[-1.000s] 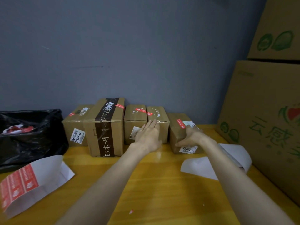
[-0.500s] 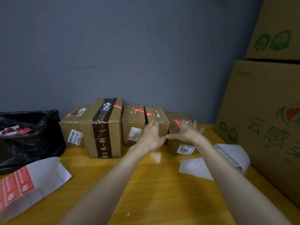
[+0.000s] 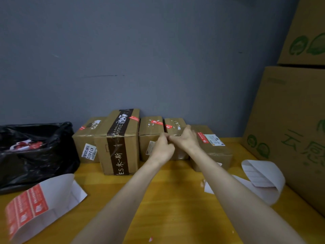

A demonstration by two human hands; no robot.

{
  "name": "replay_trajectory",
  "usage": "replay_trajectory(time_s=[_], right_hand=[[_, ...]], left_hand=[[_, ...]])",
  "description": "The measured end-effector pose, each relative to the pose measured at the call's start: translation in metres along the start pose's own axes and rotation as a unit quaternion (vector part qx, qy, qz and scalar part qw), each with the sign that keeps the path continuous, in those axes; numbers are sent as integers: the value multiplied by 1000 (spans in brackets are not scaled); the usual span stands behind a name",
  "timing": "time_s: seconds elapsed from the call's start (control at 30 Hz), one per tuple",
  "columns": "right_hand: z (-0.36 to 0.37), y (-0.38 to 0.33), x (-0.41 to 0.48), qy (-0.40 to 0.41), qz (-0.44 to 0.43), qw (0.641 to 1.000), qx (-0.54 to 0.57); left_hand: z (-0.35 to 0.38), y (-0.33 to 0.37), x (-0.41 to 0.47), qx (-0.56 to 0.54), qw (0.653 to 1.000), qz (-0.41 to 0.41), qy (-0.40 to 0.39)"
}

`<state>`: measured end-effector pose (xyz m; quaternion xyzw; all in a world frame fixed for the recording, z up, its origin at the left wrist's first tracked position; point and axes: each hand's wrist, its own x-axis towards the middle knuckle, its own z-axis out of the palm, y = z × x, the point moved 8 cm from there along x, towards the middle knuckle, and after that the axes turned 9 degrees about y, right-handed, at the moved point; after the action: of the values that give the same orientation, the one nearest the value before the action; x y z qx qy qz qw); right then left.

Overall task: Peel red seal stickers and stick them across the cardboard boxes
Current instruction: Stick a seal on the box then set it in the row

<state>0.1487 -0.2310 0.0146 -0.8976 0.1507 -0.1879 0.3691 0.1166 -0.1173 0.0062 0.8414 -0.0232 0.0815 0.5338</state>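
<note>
Several cardboard boxes stand in a row against the wall; each one shows a red seal sticker. They include a tall box with brown tape (image 3: 119, 143), a small box (image 3: 150, 128), another small box (image 3: 175, 123) and a low box (image 3: 211, 150). My left hand (image 3: 163, 148) is curled, its fingertips pinched at the front top edge of the second small box. My right hand (image 3: 184, 140) lies over that same edge, thumb meeting the left fingers. Whatever is between the fingers is hidden. A sheet of red stickers (image 3: 26, 208) lies at the front left.
A black rubbish bag (image 3: 35, 155) holding sticker scraps sits at the left. White, curled backing paper (image 3: 262, 176) lies on the yellow table (image 3: 175, 205) at the right. Large printed cartons (image 3: 290, 129) are stacked along the right side.
My right hand left the low box and moved left to the small box's front top edge. My left hand curled from flat to pinched, meeting it there.
</note>
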Motion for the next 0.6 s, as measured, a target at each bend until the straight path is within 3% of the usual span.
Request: replay_trajectory(time_s=[0.23,0.6], right_hand=[[-8,-9,-10,70,6,997,-7],[-84,-37,-27,148,-42,975,161]], left_hand=[[-19,-8,-3,-23,1000,-1,21],[-47,-15,-21,-31,999,7,28]])
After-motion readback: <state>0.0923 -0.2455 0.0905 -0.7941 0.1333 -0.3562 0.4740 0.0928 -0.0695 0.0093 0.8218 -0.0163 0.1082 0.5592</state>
